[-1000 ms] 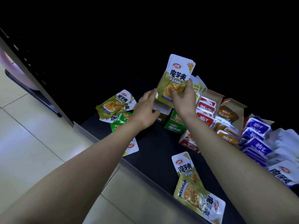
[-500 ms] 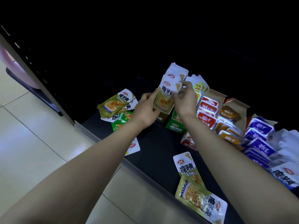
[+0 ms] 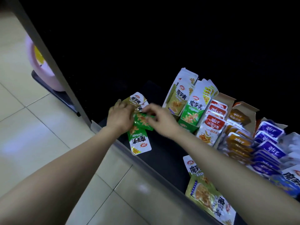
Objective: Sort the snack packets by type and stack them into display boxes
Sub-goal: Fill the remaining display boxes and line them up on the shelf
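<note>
Mostly sorted into display boxes [image 3: 225, 99] at the back right of the shelf [image 3: 162, 154]. Left to do: loose pile [image 3: 138, 100] by the left front edge, olive packets [image 3: 205, 198] front right. Pinching a green packet [image 3: 142, 122] with right hand [image 3: 162, 119]; left hand [image 3: 119, 118] on pile, grip unclear.

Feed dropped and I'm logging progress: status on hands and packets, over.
Left hand flat on loose olive packets. Right hand touching green packet, grip blurred. Path to green display box open.
</note>
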`<state>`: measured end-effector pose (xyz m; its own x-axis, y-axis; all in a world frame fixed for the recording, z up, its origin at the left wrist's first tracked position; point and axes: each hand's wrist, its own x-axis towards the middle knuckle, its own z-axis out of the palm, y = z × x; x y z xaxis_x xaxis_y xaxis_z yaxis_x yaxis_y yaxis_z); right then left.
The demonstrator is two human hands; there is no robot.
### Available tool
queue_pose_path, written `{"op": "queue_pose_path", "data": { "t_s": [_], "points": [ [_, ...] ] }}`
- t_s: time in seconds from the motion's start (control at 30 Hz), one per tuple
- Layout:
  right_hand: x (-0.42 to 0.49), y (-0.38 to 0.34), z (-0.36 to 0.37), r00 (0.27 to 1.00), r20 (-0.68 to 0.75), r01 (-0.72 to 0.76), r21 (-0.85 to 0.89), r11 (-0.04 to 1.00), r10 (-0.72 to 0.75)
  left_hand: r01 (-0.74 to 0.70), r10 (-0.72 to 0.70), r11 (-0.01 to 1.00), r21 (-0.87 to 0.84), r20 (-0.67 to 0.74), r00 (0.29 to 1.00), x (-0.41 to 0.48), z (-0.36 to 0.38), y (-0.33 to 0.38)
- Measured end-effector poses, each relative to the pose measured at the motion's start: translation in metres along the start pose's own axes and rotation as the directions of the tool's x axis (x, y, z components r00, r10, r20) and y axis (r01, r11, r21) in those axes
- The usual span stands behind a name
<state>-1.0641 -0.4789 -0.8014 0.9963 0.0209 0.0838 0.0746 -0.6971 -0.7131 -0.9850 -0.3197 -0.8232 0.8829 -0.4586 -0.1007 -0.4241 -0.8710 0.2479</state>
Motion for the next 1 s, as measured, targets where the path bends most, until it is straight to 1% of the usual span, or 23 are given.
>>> {"op": "queue_pose_path", "data": {
  "t_s": [0.03,0.07,0.1,0.13,0.17,0.2,0.27,0.37,0.4,0.47,0.53,0.6,0.63,0.7,0.77,0.87,1.0],
  "points": [
    [-0.001,0.003,0.013,0.984,0.161,-0.059,-0.095,0.994,0.074,0.013,-0.017,0.999,0.046,0.085,0.996,-0.004,0.002,-0.01],
    [-0.004,0.007,0.023,0.942,0.296,-0.099,-0.212,0.972,0.161,0.024,-0.032,0.998,0.06,0.144,0.989,-0.007,0.005,-0.018],
    [-0.006,0.013,0.03,0.897,0.383,-0.092,-0.322,0.942,0.219,0.024,-0.033,0.998,0.058,0.158,0.987,-0.009,0.007,-0.024],
    [-0.01,0.016,0.032,0.875,0.419,-0.064,-0.395,0.916,0.242,0.013,-0.02,0.999,0.052,0.136,0.991,-0.011,0.008,-0.028],
    [-0.012,0.019,0.032,0.884,0.406,-0.037,-0.435,0.9,0.233,-0.003,-0.001,0.999,0.045,0.094,0.996,-0.011,0.006,-0.031],
    [-0.015,0.022,0.032,0.908,0.368,-0.015,-0.452,0.892,0.202,-0.011,0.009,0.999,0.04,0.056,0.998,-0.011,0.004,-0.032],
    [-0.018,0.023,0.027,0.94,0.301,-0.012,-0.443,0.897,0.161,-0.003,0.003,1.0,0.017,0.016,1.0,-0.007,0.001,-0.03],
    [-0.017,0.022,0.025,0.963,0.24,-0.016,-0.416,0.909,0.126,0.046,-0.049,0.997,-0.061,-0.038,0.998,0.003,0.003,-0.023],
    [-0.017,0.02,0.029,0.968,0.228,-0.01,-0.393,0.919,0.108,0.07,-0.073,0.993,-0.09,-0.035,0.997,0.006,0.006,-0.02],
    [-0.02,0.019,0.038,0.962,0.256,0.01,-0.377,0.926,0.094,0.11,-0.107,0.986,-0.124,0.024,0.994,0.01,0.013,-0.016],
    [-0.023,0.02,0.046,0.951,0.291,0.033,-0.426,0.904,0.102,0.11,-0.104,0.989,-0.098,0.063,0.993,0.012,0.019,-0.013],
    [-0.024,0.023,0.046,0.962,0.257,0.025,-0.408,0.913,0.088,0.11,-0.108,0.992,-0.065,0.039,0.993,0.012,0.022,-0.01],
    [-0.024,0.023,0.044,0.967,0.241,0.019,-0.382,0.924,0.08,0.136,-0.133,0.987,-0.08,0.034,0.99,0.013,0.02,-0.008],
    [-0.025,0.025,0.04,0.969,0.235,0.006,-0.347,0.938,0.08,0.218,-0.209,0.968,-0.129,0.076,0.975,0.017,0.016,-0.001],
    [-0.026,0.026,0.038,0.967,0.241,0.002,-0.35,0.937,0.088,0.255,-0.245,0.963,-0.086,0.114,0.963,0.019,0.015,0.004],
    [-0.028,0.025,0.036,0.965,0.248,0.006,-0.356,0.935,0.089,0.236,-0.233,0.972,-0.017,0.116,0.966,0.02,0.015,0.009],
    [-0.032,0.03,0.03,0.962,0.259,0.017,-0.372,0.928,0.086,0.217,-0.204,0.974,-0.065,0.168,0.964,0.019,0.018,0.012]
  ]
}}
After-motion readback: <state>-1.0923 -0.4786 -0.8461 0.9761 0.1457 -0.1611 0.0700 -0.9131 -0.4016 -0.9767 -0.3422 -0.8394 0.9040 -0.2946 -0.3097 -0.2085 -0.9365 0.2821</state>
